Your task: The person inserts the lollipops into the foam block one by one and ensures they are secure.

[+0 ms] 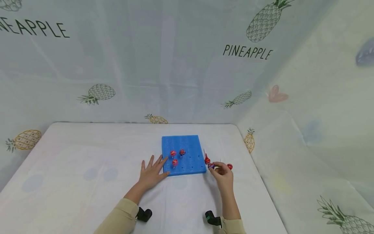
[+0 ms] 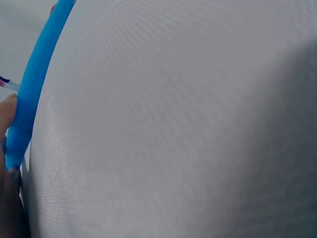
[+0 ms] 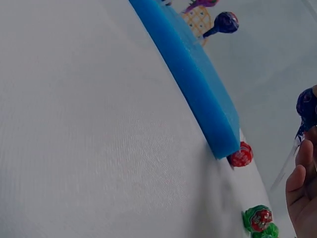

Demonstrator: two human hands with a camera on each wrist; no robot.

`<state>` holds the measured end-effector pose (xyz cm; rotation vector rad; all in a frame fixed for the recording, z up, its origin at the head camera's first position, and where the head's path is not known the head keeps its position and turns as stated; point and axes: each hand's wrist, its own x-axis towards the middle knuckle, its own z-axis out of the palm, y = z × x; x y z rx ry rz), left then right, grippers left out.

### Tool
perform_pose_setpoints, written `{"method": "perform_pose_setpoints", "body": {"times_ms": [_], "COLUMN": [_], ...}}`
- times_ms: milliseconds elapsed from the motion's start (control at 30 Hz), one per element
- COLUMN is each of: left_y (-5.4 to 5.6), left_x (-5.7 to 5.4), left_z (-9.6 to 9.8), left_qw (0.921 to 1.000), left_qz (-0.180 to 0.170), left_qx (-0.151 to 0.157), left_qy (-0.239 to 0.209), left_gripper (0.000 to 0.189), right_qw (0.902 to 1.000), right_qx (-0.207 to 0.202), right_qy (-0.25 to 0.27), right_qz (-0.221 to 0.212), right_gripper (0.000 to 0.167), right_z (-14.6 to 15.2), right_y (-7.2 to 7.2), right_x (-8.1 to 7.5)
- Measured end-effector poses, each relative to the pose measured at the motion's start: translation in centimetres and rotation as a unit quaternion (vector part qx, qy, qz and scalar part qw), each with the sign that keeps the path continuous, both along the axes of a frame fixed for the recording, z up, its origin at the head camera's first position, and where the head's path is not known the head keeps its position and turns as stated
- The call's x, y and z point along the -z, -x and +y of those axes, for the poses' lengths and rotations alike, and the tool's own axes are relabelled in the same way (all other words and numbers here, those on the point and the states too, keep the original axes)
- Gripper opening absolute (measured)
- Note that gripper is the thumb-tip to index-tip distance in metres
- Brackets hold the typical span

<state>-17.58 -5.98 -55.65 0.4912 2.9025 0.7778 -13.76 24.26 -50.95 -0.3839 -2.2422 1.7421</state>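
Observation:
A blue foam board [image 1: 190,146] with small holes lies on the table, and three lollipops, among them a red one [image 1: 175,162] and a dark one [image 1: 182,152], stand upright in its left part. My left hand [image 1: 153,174] is spread at the board's left edge, thumb and index finger touching it. Beyond the front right corner, my right hand [image 1: 224,177] pinches a dark blue-purple lollipop [image 3: 307,106] by its wrapped head. Its white stick [image 3: 285,168] slants down in the right wrist view. The left wrist view catches only fingertips against the board's side [image 2: 29,94].
A red lollipop [image 1: 207,160] lies close beside the board's right edge, and another red one [image 1: 230,166] is just right of my right hand. The right wrist view adds a green-and-red lollipop [image 3: 260,219]. White cloth covers the table [image 1: 102,156]; pineapple-printed curtain [image 1: 163,65] hangs behind.

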Motion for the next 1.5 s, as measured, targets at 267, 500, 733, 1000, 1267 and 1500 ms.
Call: {"method": "perform_pose_setpoints", "body": {"times_ms": [267,500,733,1000,1267,1500], "left_y": [-0.2,-0.2,-0.2,-0.3,-0.3,-0.4], "left_x": [-0.3,-0.4,-0.4,-0.2,-0.7,-0.8], "left_z": [0.1,0.2,0.1,0.1,0.0,0.1], "left_qw": [1.0,1.0,1.0,1.0,1.0,1.0], "left_qz": [-0.001,-0.005,-0.004,0.005,0.003,0.001], "left_qx": [0.001,0.0,0.0,0.0,0.0,-0.001], "left_qy": [-0.001,-0.001,-0.005,-0.008,-0.002,-0.001], "left_gripper": [0.071,0.071,0.071,0.071,0.069,0.07], "right_qw": [0.9978,0.9945,0.988,0.984,0.9837,0.9858], "right_qx": [-0.011,-0.058,-0.087,-0.11,-0.11,-0.096], "right_qy": [0.051,0.084,0.12,0.129,0.124,0.133], "right_qz": [0.041,0.023,0.041,0.056,0.07,0.037], "right_gripper": [0.024,0.027,0.027,0.027,0.024,0.027], "right_z": [-1.8,-3.1,-4.3,-5.3,-6.4,-7.1], "right_y": [0.1,0.4,0.8,1.1,1.7,1.9], "right_x": [0.2,-0.2,-0.7,-0.4,0.3,0.3]}}
